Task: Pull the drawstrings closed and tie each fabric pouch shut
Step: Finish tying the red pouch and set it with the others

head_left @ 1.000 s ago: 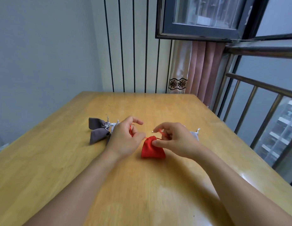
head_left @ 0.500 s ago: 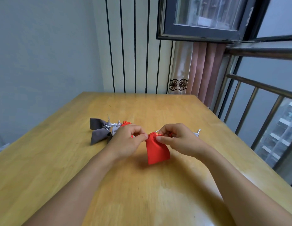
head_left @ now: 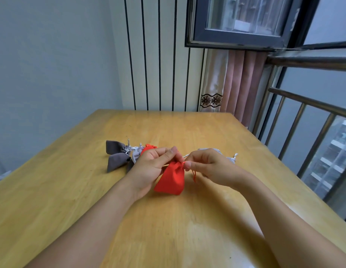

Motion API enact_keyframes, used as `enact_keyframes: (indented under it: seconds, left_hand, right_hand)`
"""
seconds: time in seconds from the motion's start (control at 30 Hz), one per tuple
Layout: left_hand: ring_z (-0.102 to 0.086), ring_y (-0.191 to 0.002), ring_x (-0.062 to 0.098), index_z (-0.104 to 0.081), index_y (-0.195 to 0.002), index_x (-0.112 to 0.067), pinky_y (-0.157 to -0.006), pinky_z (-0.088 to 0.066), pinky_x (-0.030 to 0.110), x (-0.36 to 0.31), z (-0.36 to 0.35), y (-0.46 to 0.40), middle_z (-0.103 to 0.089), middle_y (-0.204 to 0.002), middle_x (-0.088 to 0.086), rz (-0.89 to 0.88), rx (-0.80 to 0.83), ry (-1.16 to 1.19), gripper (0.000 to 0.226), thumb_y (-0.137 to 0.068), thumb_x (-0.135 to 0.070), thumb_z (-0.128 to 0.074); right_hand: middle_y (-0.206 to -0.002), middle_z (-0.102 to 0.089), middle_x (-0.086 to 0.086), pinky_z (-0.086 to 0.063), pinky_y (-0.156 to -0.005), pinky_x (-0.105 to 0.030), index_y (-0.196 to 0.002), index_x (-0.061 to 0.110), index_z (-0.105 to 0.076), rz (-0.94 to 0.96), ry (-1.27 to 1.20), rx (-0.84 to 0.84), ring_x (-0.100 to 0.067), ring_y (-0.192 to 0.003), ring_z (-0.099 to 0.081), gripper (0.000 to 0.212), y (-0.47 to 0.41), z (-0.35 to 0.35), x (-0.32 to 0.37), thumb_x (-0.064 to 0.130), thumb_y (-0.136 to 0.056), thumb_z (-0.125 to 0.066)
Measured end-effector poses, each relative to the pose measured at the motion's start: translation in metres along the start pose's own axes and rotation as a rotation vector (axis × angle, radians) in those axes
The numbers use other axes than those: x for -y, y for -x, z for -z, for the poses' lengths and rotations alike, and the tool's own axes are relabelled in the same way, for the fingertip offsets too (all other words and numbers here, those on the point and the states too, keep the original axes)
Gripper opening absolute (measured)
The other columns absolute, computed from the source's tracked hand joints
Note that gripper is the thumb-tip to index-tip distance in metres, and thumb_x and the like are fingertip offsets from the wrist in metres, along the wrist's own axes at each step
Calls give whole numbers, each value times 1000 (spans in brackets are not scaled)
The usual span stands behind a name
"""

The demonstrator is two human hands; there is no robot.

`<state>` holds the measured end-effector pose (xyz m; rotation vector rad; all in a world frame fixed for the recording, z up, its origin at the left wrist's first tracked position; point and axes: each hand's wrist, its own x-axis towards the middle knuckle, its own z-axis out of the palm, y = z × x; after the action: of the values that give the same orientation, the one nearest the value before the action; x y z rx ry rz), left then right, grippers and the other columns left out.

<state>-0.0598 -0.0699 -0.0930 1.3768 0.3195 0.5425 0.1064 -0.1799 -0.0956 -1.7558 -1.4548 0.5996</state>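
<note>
A wooden counter [head_left: 187,219] fills the near view. Far behind it stands a white wall with black stripes [head_left: 158,55], a pink curtain [head_left: 239,84] and a dark window [head_left: 239,20]. A metal railing [head_left: 303,113] runs along the right.

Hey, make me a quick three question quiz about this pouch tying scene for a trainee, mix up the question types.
1. True or false: the red pouch is held by both hands.
2. Which hand pinches the dangling red drawstring? A) left hand B) right hand
3. Fill in: the two dark grey pouches lie on the table to the person's ____ of the red pouch.

Key: 1 true; 2 B; 3 left.
</note>
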Motion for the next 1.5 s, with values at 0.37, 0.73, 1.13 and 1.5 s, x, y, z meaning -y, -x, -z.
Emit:
enact_keyframes:
  seconds: [0.37, 0.73, 1.13, 1.5]
  left_hand:
    - [-67, -83, 15, -75, -91, -9, -78, -52, 27, 1, 0, -3, -74, -91, 5, -13, -74, -12, 25, -97, -23, -54]
    - [-70, -99, 13, -76, -101, -10, -91, -50, 24, 4, 8, -5, -77, -99, 4, -172, -97, -204, 21, -89, -22, -64]
    - [-63, -72, -5, -75, -99, -5, -67, -43, 8, 7, 11, 0, -73, -78, -13, -83, 123, -502, 23, -99, -13, -54]
    - [-70, -73, 16, -77, -85, -3, -67, -55, 20, -1, 6, 2, -75, -84, 14, 46, 37, -42, 24, -76, -23, -69]
  right_hand:
    - [-54, -41, 12, -36, -53, -19, -78, 8, -57, 7, -298, -65, -8, -50, -39, 32, 2, -5, 14, 21, -105, -48]
    - [-55, -34, 0, -28, -47, -27, -101, 22, -64, 191, -63, -255, -12, -48, -28, 5, 5, -3, 20, 25, -96, -64]
    - [-59, -47, 14, -46, -57, -43, -87, 48, -60, 76, 465, -185, -8, -55, -41, 29, 2, -2, 3, 71, -71, -53]
    - [-65, -42, 2, -29, -50, -21, -93, 8, -51, 101, -330, 157, -9, -51, -29, 11, 10, 3, 21, 13, -102, -53]
